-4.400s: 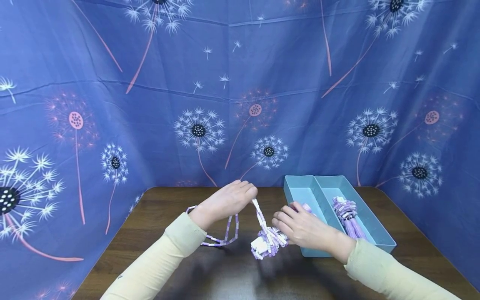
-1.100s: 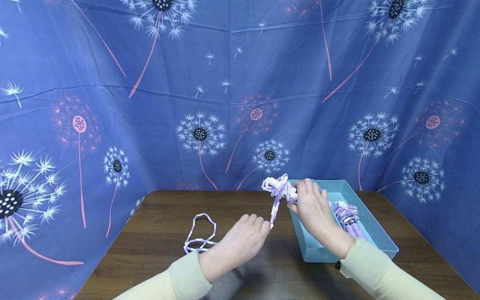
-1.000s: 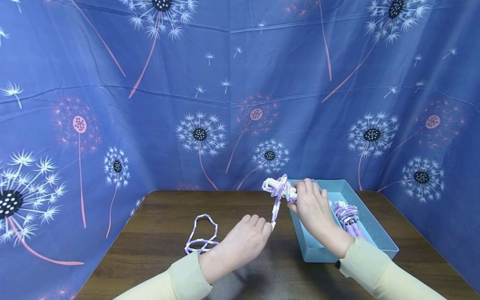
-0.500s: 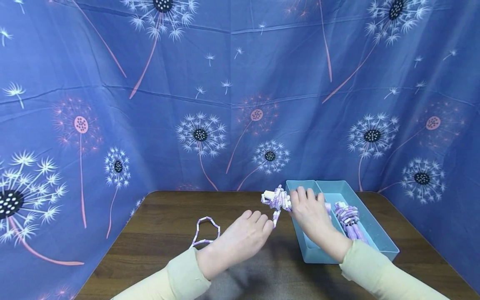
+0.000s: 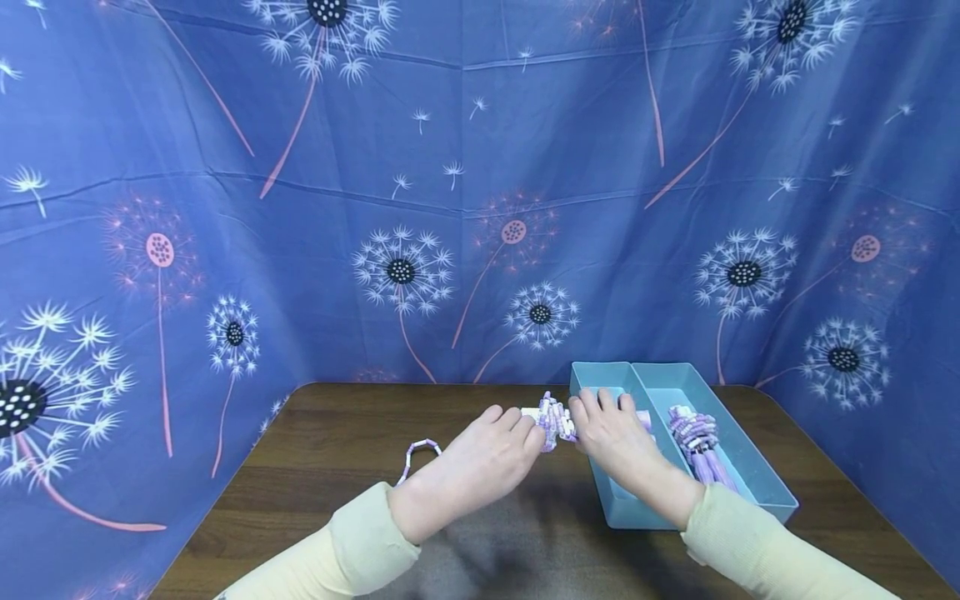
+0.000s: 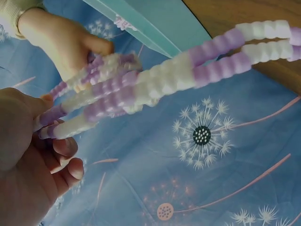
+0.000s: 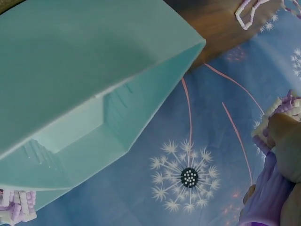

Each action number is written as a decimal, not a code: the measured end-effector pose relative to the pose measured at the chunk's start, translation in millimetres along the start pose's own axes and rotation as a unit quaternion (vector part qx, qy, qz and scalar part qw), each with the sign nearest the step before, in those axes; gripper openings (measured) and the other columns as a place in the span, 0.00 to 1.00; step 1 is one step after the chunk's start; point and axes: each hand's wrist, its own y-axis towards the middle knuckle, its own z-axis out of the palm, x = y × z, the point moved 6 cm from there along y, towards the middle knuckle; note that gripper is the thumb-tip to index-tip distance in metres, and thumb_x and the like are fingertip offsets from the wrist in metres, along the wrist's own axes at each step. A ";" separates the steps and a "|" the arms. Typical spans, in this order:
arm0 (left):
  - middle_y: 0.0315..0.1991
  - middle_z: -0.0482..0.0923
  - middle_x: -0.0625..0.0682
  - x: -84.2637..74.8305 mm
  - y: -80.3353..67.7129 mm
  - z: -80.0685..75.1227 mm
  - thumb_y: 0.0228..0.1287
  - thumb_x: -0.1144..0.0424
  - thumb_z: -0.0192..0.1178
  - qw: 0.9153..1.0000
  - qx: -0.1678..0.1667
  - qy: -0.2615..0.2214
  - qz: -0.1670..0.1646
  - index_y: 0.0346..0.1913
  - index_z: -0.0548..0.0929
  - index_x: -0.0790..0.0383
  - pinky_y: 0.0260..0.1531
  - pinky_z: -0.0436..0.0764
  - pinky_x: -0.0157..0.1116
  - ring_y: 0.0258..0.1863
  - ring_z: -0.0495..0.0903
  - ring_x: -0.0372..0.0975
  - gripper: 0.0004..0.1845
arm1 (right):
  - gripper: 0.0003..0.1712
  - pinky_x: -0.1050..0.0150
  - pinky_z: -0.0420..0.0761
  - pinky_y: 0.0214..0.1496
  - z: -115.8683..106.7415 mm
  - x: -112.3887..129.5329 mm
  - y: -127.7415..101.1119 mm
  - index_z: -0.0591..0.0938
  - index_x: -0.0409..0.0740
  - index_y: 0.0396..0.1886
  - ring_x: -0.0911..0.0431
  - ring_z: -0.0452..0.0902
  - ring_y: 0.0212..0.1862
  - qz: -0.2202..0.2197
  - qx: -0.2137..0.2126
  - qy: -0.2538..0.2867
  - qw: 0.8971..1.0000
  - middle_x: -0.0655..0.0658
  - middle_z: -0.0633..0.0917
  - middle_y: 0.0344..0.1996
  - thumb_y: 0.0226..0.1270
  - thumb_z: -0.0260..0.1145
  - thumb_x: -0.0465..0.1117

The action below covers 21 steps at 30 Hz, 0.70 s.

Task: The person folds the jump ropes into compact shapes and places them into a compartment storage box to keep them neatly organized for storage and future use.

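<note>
On the brown table (image 5: 315, 467), you see one teal tray (image 5: 757, 475) with two compartments, set at the right. Your two hands meet just left of the tray's near-left corner, above the table. Your right hand (image 5: 611, 433) grips the coiled bundle of one purple-and-white beaded jump rope (image 5: 553, 415), with its fingers curled around the coil. The bundle sits at the left wall of the tray, beside the left compartment. Your left hand (image 5: 487, 454) pinches the free length of the same rope; the left wrist view shows two parallel strands (image 6: 155, 84) running from its fingers (image 6: 66, 146) to the bundle. One loop of that rope (image 5: 420, 454) trails on the table behind your left wrist. A second rope bundle (image 5: 697, 437) lies in the right compartment of the tray. The count stands at two ropes: one in your hands, one in the tray. A blue dandelion-print cloth (image 5: 225, 167) encloses the table on three sides.
</note>
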 end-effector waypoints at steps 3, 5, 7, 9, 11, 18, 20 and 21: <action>0.27 0.70 0.44 2.2 1.0 -0.8 0.68 0.62 0.40 1.000 -0.007 -0.002 0.007 0.34 0.72 0.53 0.29 0.64 0.32 0.28 0.69 0.37 0.09 | 0.30 0.55 0.62 0.27 1.2 4.4 -1.3 0.71 0.37 0.34 0.47 0.66 0.28 -0.024 -0.002 0.007 1.000 0.41 0.70 0.29 0.36 0.75 0.49; 0.28 0.70 0.44 3.4 1.5 -1.1 0.68 0.61 0.41 1.000 -0.010 -0.003 0.013 0.34 0.72 0.53 0.29 0.64 0.32 0.28 0.68 0.37 0.09 | 0.31 0.56 0.61 0.26 1.6 7.4 -2.2 0.71 0.38 0.34 0.48 0.65 0.27 -0.041 -0.001 0.005 0.999 0.42 0.71 0.29 0.36 0.75 0.51; 0.28 0.71 0.44 4.6 1.8 -1.1 0.67 0.62 0.43 1.000 -0.012 -0.002 0.021 0.34 0.72 0.53 0.30 0.65 0.32 0.28 0.69 0.37 0.07 | 0.32 0.57 0.61 0.26 1.7 10.3 -2.9 0.72 0.38 0.35 0.48 0.65 0.27 -0.060 0.001 0.007 0.998 0.42 0.72 0.31 0.35 0.76 0.52; 0.29 0.72 0.44 6.1 1.8 -0.7 0.66 0.62 0.45 1.000 -0.011 -0.003 0.028 0.33 0.73 0.53 0.30 0.65 0.32 0.28 0.69 0.37 0.06 | 0.34 0.57 0.61 0.26 1.2 13.3 -3.3 0.73 0.39 0.36 0.48 0.65 0.28 -0.077 0.004 0.007 0.997 0.43 0.72 0.32 0.34 0.77 0.55; 0.29 0.72 0.43 7.8 1.4 -0.4 0.65 0.62 0.47 0.999 -0.009 -0.003 0.036 0.32 0.72 0.52 0.30 0.66 0.32 0.28 0.69 0.37 0.05 | 0.36 0.57 0.63 0.27 0.8 16.2 -3.6 0.74 0.39 0.37 0.48 0.66 0.30 -0.092 0.007 0.017 0.996 0.42 0.73 0.34 0.32 0.77 0.56; 0.29 0.71 0.43 15.3 -1.3 4.8 0.65 0.64 0.49 0.998 -0.010 -0.029 0.061 0.31 0.72 0.53 0.30 0.66 0.32 0.30 0.71 0.37 0.06 | 0.40 0.56 0.65 0.32 -7.6 27.0 -5.0 0.73 0.39 0.39 0.47 0.68 0.34 -0.147 0.009 0.058 0.987 0.42 0.74 0.36 0.29 0.79 0.57; 0.28 0.71 0.44 18.4 -2.1 7.6 0.65 0.63 0.50 0.997 -0.016 -0.037 0.064 0.31 0.72 0.53 0.30 0.66 0.32 0.29 0.71 0.37 0.05 | 0.40 0.56 0.65 0.33 -10.7 29.3 -5.1 0.73 0.39 0.39 0.48 0.67 0.35 -0.162 0.008 0.068 0.984 0.43 0.74 0.36 0.29 0.79 0.58; 0.28 0.71 0.44 20.1 -2.4 9.2 0.64 0.62 0.51 0.997 -0.018 -0.043 0.064 0.31 0.72 0.53 0.31 0.67 0.32 0.30 0.71 0.38 0.04 | 0.40 0.57 0.65 0.34 -12.1 30.1 -4.8 0.74 0.40 0.39 0.48 0.68 0.35 -0.168 0.008 0.073 0.983 0.43 0.74 0.36 0.30 0.79 0.58</action>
